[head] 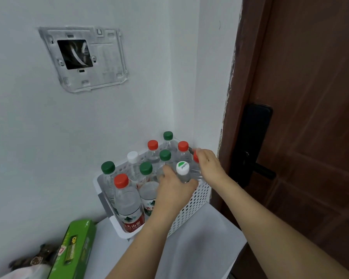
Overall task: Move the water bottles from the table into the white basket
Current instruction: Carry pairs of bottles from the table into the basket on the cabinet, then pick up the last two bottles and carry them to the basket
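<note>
A white perforated basket (197, 200) stands on the white table (199, 238) in the corner by the wall. Several clear water bottles stand upright in it, with red, green and white caps; a red-capped one (127, 202) is nearest the front left. My left hand (174, 190) grips a bottle with a white and green cap (183, 168) at the basket's right side. My right hand (209, 165) is wrapped around a red-capped bottle (196, 168) just behind it, at the basket's right rim. Both bottles' lower parts are hidden by my hands.
A green battery box (75, 250) lies at the table's left front, with a dark object and a pale bag beside it. A brown door with a black handle (254, 158) stands close on the right. A bare wall mounting plate (83, 59) is above.
</note>
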